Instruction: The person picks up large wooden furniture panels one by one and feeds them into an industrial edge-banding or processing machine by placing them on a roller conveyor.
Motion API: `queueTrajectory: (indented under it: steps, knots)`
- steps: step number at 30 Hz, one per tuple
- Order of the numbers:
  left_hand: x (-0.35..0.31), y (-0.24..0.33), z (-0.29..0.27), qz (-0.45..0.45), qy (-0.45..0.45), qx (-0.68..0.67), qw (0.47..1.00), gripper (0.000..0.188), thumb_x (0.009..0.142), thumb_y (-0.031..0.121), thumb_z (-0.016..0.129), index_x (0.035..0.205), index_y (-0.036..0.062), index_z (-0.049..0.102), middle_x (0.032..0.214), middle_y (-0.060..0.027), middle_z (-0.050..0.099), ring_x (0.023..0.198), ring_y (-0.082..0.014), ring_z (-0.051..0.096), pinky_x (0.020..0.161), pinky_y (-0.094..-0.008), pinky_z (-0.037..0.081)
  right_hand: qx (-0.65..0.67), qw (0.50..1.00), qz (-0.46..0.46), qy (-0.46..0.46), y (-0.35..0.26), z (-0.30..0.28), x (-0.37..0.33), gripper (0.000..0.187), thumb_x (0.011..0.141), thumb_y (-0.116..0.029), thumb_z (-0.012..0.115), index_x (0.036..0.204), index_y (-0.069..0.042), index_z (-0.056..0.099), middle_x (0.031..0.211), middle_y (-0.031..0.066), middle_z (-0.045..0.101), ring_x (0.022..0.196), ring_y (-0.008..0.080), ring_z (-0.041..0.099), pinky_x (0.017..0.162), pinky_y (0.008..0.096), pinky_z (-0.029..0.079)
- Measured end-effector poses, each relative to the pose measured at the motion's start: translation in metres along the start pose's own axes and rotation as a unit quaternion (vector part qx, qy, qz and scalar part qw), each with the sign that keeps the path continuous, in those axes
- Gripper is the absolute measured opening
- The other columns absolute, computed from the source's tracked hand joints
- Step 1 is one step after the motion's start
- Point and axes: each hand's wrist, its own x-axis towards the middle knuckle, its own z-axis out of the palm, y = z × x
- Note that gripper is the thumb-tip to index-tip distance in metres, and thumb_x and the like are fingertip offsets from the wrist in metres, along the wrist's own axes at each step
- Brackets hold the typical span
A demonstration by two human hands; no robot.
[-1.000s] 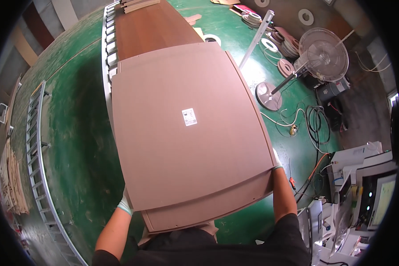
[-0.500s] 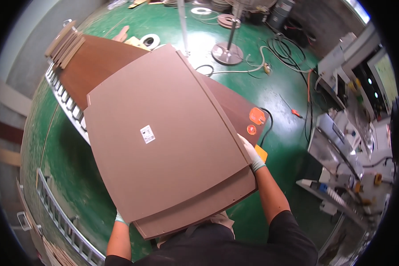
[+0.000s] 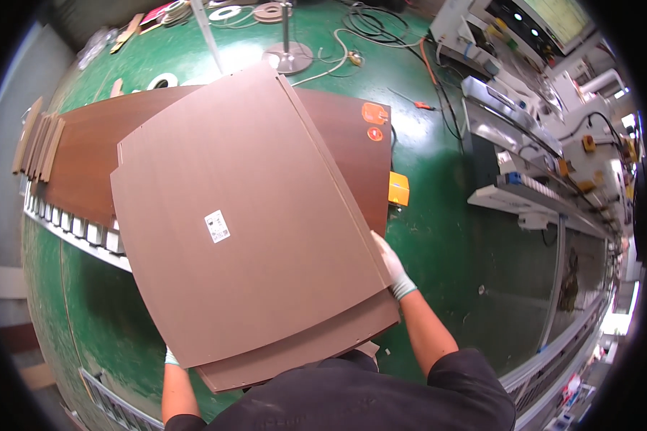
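Note:
A stack of brown boards is held in front of me. The upper board point(image 3: 266, 187) bears a white label and lies askew over a lower board point(image 3: 302, 341), whose near edge sticks out toward my body. My right hand point(image 3: 389, 262), in a white glove, grips the right edge near the close corner, with its fingertips partly hidden. At the near left corner is my left hand point(image 3: 170, 358), also gloved; only a sliver shows, the rest being under the boards. Beyond the stack lies a large brown surface point(image 3: 86, 165), partly covered by it.
Several wood strips point(image 3: 43, 147) are piled at the left, above a roller conveyor point(image 3: 86, 233). A yellow box point(image 3: 399, 189) sits right of the brown surface. A round-based stand point(image 3: 287, 59) and cables point(image 3: 381, 32) are farther off. Machinery point(image 3: 517, 190) lines the right side.
My view has turned to the right, so the machinery and brown surface appear shifted and rotated. The boards stay in both hands, slightly farther left in the picture.

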Motion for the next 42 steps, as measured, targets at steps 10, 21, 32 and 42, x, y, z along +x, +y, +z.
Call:
queueTrajectory:
  steps: [10, 21, 32, 42]
  knots:
    - [0.047, 0.067, -0.048, -0.016, 0.005, 0.127, 0.992, 0.053, 0.108, 0.042, 0.034, 0.145, 0.0057, 0.044, 0.142, -0.0125, 0.055, 0.125, -0.0283, 0.056, 0.102, -0.042, 0.05, -0.238, 0.937, -0.018, 0.256, 0.035, 0.064, -0.097, 0.024, 0.098, -0.02, 0.063, 0.11, 0.0, 0.068, 0.106, 0.0113, 0.07, 0.103, 0.0191, 0.065, 0.092, 0.0319, 0.049]
    - [0.035, 0.018, -0.022, -0.05, 0.036, 0.169, 0.984, 0.052, 0.108, 0.041, 0.035, 0.144, 0.0049, 0.045, 0.141, -0.0124, 0.056, 0.124, -0.0276, 0.057, 0.101, -0.0416, 0.051, -0.518, 0.847, 0.035, 0.118, -0.054, 0.046, -0.03, 0.035, 0.092, -0.043, 0.065, 0.1, -0.009, 0.071, 0.104, 0.0134, 0.07, 0.102, 0.0321, 0.065, 0.087, 0.041, 0.051]
    - [0.021, -0.039, 0.043, -0.02, 0.027, 0.21, 0.977, 0.051, 0.108, 0.04, 0.035, 0.142, 0.0041, 0.046, 0.139, -0.0123, 0.057, 0.122, -0.027, 0.058, 0.101, -0.0412, 0.051, -0.272, 0.954, 0.034, 0.125, -0.085, -0.055, 0.053, 0.026, 0.095, -0.024, 0.066, 0.105, -0.001, 0.072, 0.099, 0.0062, 0.074, 0.094, 0.0141, 0.067, 0.085, 0.0289, 0.051]
    - [0.025, -0.042, 0.104, 0.169, 0.017, 0.403, 0.899, 0.051, 0.108, 0.04, 0.035, 0.141, 0.0034, 0.047, 0.138, -0.0122, 0.058, 0.121, -0.0264, 0.059, 0.1, -0.0408, 0.052, -0.353, 0.931, -0.082, -0.042, -0.195, -0.019, 0.07, 0.064, 0.086, -0.043, 0.077, 0.125, 0.004, 0.06, 0.115, 0.0145, 0.067, 0.107, 0.0209, 0.062, 0.093, 0.0316, 0.048]
